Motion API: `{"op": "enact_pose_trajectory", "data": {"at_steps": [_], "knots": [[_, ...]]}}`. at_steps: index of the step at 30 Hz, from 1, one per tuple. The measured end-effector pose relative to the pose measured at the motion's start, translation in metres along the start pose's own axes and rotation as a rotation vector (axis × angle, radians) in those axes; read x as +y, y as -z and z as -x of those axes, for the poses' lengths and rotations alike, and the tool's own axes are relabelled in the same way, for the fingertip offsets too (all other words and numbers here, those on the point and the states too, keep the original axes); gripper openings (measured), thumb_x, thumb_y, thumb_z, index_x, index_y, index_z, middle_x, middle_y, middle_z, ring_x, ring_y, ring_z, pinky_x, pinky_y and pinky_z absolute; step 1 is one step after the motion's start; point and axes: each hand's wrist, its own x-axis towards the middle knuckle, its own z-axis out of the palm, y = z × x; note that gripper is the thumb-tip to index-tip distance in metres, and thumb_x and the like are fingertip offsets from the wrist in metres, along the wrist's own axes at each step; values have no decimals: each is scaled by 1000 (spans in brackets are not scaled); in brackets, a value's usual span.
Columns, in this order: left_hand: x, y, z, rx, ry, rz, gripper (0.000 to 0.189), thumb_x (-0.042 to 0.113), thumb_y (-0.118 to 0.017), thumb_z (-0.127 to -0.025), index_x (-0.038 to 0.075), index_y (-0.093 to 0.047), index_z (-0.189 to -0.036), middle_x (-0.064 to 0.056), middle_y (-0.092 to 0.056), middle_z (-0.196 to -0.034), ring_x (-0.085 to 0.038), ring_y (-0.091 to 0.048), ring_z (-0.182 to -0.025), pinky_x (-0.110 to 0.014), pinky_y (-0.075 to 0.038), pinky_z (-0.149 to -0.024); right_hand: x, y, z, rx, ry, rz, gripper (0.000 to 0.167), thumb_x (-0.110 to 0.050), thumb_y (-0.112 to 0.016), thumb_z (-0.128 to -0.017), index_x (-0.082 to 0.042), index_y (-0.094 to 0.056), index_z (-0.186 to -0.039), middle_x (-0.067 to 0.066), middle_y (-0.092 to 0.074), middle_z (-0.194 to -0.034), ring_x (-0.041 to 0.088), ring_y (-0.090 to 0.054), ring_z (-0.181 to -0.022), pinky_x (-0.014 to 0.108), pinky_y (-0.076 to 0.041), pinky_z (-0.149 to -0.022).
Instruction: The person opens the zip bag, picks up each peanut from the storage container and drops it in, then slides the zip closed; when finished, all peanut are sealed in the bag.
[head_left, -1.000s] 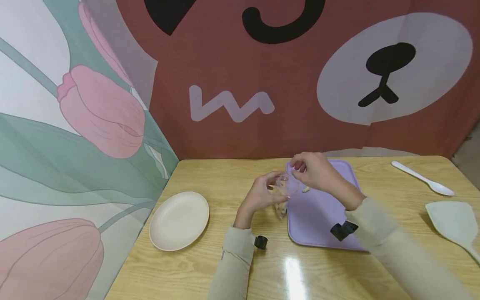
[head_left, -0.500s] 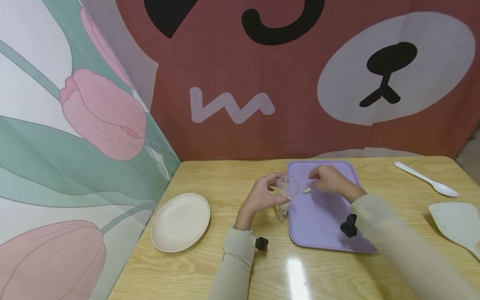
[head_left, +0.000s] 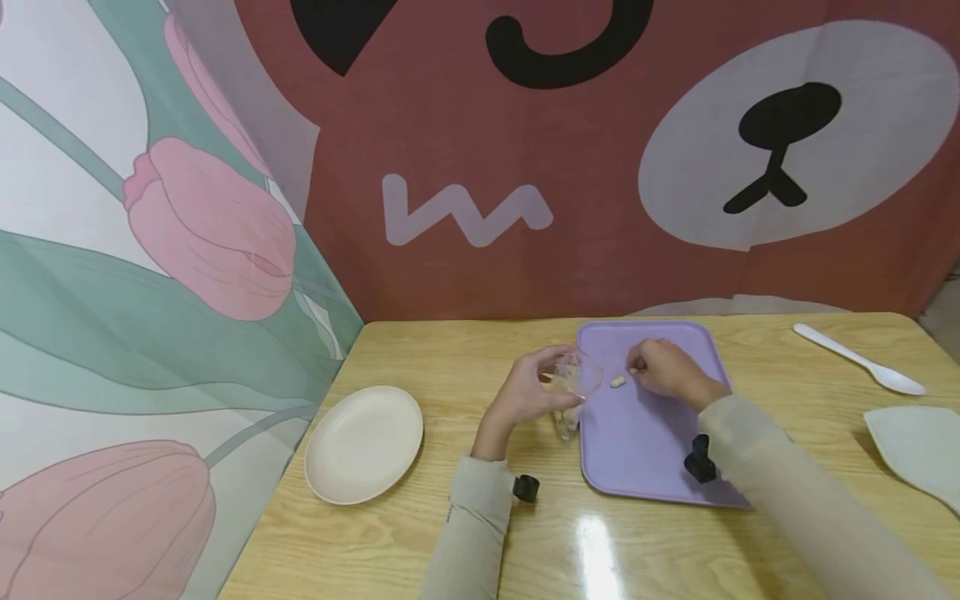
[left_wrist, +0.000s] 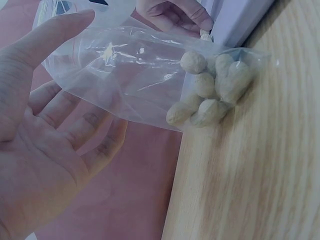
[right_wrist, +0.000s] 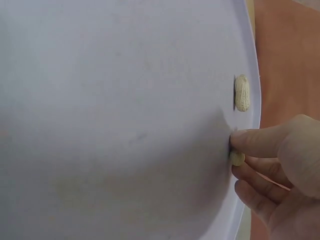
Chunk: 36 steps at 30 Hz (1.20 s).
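Observation:
My left hand (head_left: 525,390) holds a clear plastic zip bag (left_wrist: 112,65) by its mouth, thumb and fingers spread around the opening. Several unshelled peanuts (left_wrist: 205,85) lie in the bottom of the bag, which hangs beside the left edge of a purple tray (head_left: 637,454). Over the tray, my right hand (head_left: 667,368) pinches a peanut (right_wrist: 237,158) between thumb and fingers, close to the tray surface; the fingers hide part of it. Another peanut (right_wrist: 242,93) rests on the tray just to the left of that hand in the head view.
A cream plate (head_left: 364,445) sits on the wooden table (head_left: 465,350) at the left. On the right lie a white spoon (head_left: 858,358) and a broad white spatula (head_left: 915,446). A printed cloth (head_left: 465,275) hangs behind the table's far edge.
My right hand has moved from the bag's mouth rightward and down onto the tray, beside the peanut lying there. The left hand keeps holding the bag in nearly the same place.

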Motion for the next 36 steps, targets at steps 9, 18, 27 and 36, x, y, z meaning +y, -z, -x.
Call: {"op": "enact_pose_trajectory", "data": {"at_steps": [9, 18, 27, 36], "knots": [[0, -2, -1, -7, 16, -2, 70, 13, -87, -74, 14, -59, -139, -3, -64, -127, -15, -61, -99, -29, -53, -84, 4, 0, 4, 6, -57, -35, 6, 3, -69, -83, 2, -73, -87, 11, -70, -84, 32, -66, -84, 51, -53, -78], [1, -1, 1, 2, 24, 5, 69, 14, -87, -74, 16, -60, -138, -1, -64, -127, -15, -62, -101, -28, -53, -84, -32, 30, -3, 93, 23, -55, 11, 3, -69, -86, 7, -73, -95, 12, -70, -86, 27, -66, -81, 47, -54, -74], [0, 1, 0, -9, -8, -22, 69, 15, -86, -77, 10, -57, -139, -5, -64, -128, -13, -61, -103, -28, -52, -88, -94, 56, -9, 154, 204, -80, 14, 3, -74, -85, 1, -74, -98, 6, -66, -86, 22, -64, -79, 39, -55, -69], [2, 1, 0, -14, -25, -8, 71, 14, -86, -77, 9, -56, -140, -4, -66, -125, -12, -61, -102, -28, -51, -87, -108, 51, -5, 96, 270, -119, 16, 2, -76, -84, -4, -76, -99, 0, -68, -88, 15, -64, -78, 36, -55, -70]]}}
